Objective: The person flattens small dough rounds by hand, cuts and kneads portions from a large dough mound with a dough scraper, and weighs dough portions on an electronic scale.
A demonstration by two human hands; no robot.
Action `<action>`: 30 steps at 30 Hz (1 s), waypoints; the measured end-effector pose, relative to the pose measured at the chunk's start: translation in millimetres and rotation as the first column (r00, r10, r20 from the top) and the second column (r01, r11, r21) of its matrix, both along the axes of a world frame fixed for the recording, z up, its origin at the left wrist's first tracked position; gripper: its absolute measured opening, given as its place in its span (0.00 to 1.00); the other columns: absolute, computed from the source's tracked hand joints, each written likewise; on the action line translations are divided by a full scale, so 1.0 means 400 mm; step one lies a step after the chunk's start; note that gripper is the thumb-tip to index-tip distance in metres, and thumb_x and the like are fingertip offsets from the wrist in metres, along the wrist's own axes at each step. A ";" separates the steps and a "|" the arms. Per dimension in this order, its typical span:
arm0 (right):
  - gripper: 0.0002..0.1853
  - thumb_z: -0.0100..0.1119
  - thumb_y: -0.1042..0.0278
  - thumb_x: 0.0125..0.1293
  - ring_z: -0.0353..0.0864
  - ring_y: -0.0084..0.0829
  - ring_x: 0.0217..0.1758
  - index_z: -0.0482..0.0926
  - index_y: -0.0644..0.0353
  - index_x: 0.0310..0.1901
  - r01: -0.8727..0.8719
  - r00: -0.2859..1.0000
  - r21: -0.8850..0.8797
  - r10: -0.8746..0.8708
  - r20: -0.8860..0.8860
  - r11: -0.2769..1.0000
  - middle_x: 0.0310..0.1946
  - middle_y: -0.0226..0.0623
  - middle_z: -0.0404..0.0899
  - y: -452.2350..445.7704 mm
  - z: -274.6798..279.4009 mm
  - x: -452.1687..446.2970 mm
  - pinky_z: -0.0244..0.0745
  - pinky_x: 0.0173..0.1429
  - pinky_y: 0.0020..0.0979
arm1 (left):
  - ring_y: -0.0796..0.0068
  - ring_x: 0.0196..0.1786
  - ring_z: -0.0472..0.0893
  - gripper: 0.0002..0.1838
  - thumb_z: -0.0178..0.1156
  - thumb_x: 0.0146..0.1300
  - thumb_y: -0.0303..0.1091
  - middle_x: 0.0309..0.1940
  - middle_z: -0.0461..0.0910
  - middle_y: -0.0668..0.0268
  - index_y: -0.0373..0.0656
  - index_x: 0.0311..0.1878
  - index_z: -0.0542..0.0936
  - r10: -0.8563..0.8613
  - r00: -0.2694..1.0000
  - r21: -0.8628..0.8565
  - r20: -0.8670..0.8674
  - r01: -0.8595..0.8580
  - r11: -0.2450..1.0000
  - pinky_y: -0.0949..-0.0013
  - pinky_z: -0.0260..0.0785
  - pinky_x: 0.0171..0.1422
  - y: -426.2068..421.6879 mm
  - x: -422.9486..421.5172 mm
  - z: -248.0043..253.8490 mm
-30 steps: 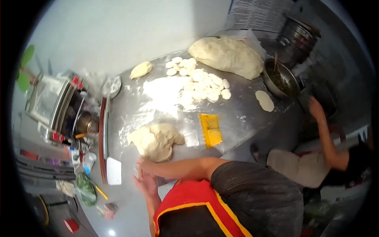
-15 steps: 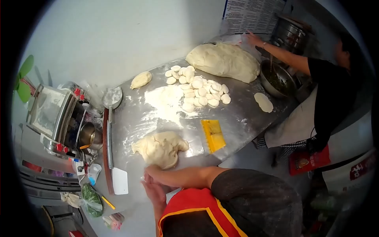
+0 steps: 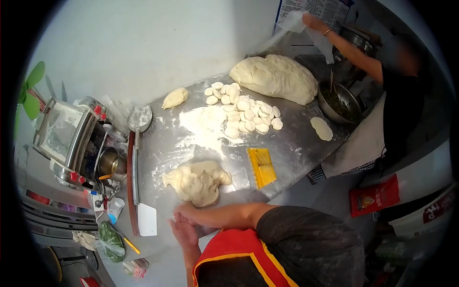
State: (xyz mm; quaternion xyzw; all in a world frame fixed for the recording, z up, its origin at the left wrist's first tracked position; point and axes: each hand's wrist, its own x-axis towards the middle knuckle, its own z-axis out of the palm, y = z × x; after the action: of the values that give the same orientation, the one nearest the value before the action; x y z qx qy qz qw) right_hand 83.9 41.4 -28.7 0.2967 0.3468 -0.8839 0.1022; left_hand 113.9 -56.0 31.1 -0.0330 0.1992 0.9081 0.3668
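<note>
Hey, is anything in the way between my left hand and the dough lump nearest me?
Yes, your right hand. In the head view it lies between your left hand and the near dough lump, by the lump's lower edge. Nothing else visible stands there.

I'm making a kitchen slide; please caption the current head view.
Right hand and left hand close together near dough on a floured table, dough rounds beyond.

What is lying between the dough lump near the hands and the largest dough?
The head view shows a heap of small dough pieces between them, on the table.
</note>
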 end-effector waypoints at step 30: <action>0.07 0.51 0.64 0.68 0.76 0.26 0.34 0.78 0.53 0.35 0.103 0.989 -0.101 -0.091 0.118 0.989 0.28 0.28 0.77 0.001 -0.097 -0.009 0.74 0.38 0.29 | 0.64 0.70 0.60 0.37 0.42 0.72 0.56 0.68 0.60 0.57 0.32 0.70 0.54 0.175 0.970 -0.360 0.169 -0.105 0.927 0.64 0.51 0.75 0.035 -0.017 0.028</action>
State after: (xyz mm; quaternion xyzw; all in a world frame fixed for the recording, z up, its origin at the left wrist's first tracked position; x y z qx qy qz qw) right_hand 80.4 42.0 -67.5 0.3571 0.2776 -0.8868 0.0943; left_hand 107.0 -41.8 42.3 -0.2018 0.3162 0.8746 0.3071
